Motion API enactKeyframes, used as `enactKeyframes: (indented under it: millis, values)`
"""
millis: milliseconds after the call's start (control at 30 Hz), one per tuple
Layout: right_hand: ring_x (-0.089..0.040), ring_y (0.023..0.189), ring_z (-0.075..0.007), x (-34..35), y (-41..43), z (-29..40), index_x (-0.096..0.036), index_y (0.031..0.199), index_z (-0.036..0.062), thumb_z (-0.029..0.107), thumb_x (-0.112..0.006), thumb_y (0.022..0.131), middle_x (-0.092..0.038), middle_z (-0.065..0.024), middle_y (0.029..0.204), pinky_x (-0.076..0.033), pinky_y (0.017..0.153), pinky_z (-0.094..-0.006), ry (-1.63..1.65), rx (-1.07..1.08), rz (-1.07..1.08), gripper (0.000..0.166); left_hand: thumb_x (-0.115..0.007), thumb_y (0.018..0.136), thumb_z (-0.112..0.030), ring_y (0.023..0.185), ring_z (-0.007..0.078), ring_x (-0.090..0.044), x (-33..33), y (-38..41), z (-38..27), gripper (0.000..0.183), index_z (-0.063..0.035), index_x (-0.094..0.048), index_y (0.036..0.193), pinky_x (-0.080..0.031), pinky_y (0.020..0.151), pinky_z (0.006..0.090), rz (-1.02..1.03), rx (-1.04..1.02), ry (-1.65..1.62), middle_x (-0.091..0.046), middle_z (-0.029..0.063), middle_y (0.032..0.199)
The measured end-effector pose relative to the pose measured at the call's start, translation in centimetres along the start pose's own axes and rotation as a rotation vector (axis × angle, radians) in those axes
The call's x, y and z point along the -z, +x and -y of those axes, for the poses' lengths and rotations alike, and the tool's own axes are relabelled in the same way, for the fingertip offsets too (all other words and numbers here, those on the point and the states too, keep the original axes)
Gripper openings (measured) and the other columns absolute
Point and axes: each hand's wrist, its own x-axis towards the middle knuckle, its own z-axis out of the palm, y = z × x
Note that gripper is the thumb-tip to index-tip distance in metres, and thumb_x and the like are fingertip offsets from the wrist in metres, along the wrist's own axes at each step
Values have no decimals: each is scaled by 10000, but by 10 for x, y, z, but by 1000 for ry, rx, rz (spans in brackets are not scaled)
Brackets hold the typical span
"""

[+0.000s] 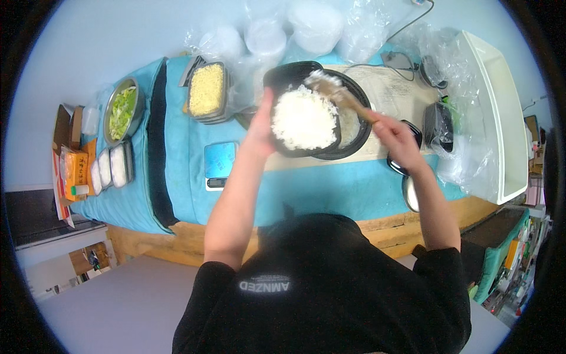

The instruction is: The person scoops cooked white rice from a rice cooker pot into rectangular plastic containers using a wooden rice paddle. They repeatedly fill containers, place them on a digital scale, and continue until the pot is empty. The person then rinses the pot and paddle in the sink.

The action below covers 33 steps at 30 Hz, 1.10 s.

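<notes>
My left hand (261, 126) grips the left edge of a black plastic food container (292, 74). Cooked white rice (305, 118) is heaped in its near part, while the far part shows bare black. Behind and to the right, partly covered by the container, is a round black pot (363, 99) with rice at its bottom. A wooden paddle (349, 101), blurred, is in my right hand (396, 138). Clumps of rice cling to its tip, which is over the far right edge of the container's rice.
At left are a digital kitchen scale (219, 160), stacked containers of yellow noodles (206, 90), and a steel bowl (140, 110) of chopped greens. Bagged plastic tubs (265, 37) line the wall. A white bin (499, 119) and a black rice-cooker lid (412, 132) are at right.
</notes>
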Motion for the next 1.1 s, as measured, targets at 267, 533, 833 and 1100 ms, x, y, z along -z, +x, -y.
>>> enactKeyframes:
  millis: [267,533,833,1100]
  values:
    - [-396,627,-29,-51,-11,34,-563,1338,25,211,-497,1025,-490,58,753,-352,564,-191,407,-137,-89,370,-298,887,-768,1350,286,-434,-6,-2,34,900,-84,-370,1467,-342,1128,466,8,-77,-106,-444,106,1476]
    - [-493,671,-83,-60,-35,47,-636,1229,13,178,-539,997,-598,-36,740,-432,625,-259,38,-135,-34,301,-308,896,-756,1344,288,-420,-11,-4,24,866,-100,-390,1455,-313,1134,462,-102,-246,-172,-458,89,1456]
    - [-448,656,-60,-41,-26,53,-630,1227,-14,112,-554,981,-563,-2,729,-400,589,-233,112,-61,-173,286,-327,951,-688,1344,309,-441,-12,-20,17,793,-75,-374,1452,-350,1118,500,-41,-60,-275,-450,123,1464]
    - [-434,691,-40,-34,-15,45,-585,1295,-19,150,-529,1006,-519,49,775,-377,623,-208,-8,-4,-78,340,-412,886,-748,1294,342,-494,-14,-22,25,862,-74,-432,1424,-394,1078,521,23,65,-284,-499,142,1421]
